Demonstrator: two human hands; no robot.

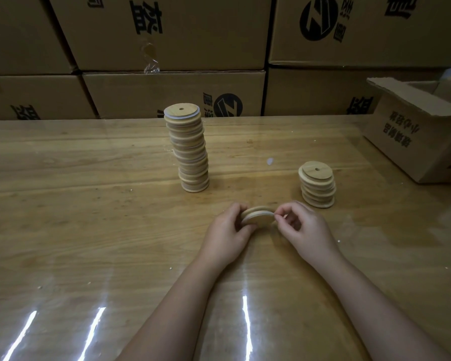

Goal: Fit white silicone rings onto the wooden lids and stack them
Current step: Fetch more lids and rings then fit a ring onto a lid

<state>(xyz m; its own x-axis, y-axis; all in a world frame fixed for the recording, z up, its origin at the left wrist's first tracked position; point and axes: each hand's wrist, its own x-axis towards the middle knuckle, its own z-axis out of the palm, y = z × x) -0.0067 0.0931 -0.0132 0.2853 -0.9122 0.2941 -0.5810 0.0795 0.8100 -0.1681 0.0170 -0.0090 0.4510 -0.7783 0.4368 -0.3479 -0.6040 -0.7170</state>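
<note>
Gripping one lid, the left hand steadies it while the right hand pinches its rim — tall stack looks ringed, short stack likely awaits rings.

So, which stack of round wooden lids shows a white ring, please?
The tall stack of round wooden lids mid-table, white under its top lid; the short right-hand stack shows bare wood.

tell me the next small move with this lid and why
Probably slide the right hand along the rim of the lid to seat the ring: the left hand grips it edge-on and the right pinches its right edge. Ring itself unclear.
</note>
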